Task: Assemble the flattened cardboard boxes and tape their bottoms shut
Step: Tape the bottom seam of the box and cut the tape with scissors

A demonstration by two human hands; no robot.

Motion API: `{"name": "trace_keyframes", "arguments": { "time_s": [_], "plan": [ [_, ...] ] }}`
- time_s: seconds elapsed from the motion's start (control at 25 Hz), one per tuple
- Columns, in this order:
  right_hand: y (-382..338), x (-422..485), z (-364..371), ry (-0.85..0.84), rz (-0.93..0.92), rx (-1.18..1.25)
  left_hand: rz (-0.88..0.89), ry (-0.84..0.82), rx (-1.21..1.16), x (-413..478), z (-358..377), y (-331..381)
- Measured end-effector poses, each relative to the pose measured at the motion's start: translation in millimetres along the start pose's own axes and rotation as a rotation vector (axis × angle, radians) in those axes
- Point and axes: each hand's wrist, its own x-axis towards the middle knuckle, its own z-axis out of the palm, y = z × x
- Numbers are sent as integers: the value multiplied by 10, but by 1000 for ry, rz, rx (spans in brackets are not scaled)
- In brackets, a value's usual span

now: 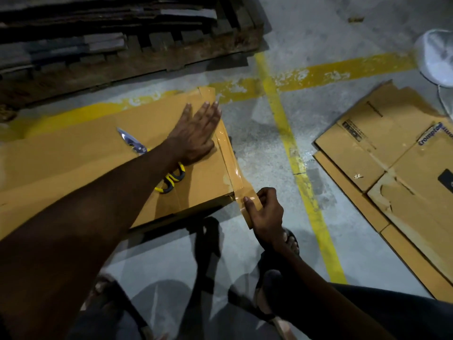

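A brown cardboard box (98,155) lies on the floor in front of me. A strip of brown tape (226,148) runs along its right edge, from the far corner down past the near corner. My left hand (196,133) presses flat on the box beside the tape, fingers straight. My right hand (266,212) pinches the loose end of the tape below the box's near right corner. Scissors (152,158) with yellow-and-black handles lie on the box, partly under my left forearm.
A stack of flattened cardboard boxes (392,173) lies on the floor at the right. A dark wooden pallet (122,40) stands behind the box. Yellow floor lines (294,148) cross between them. A white object (436,57) sits at the far right. My sandalled feet are below.
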Motion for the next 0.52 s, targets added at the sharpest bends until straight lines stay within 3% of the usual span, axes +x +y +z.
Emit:
{"name": "trace_keyframes", "arguments": {
  "time_s": [0.36, 0.52],
  "plan": [
    [-84, -39, -144, -202, -72, -110, 253, -87, 55, -976, -106, 753],
    [-86, -44, -186, -237, -20, -157, 255, -111, -13, -1083, -146, 902]
  ]
}}
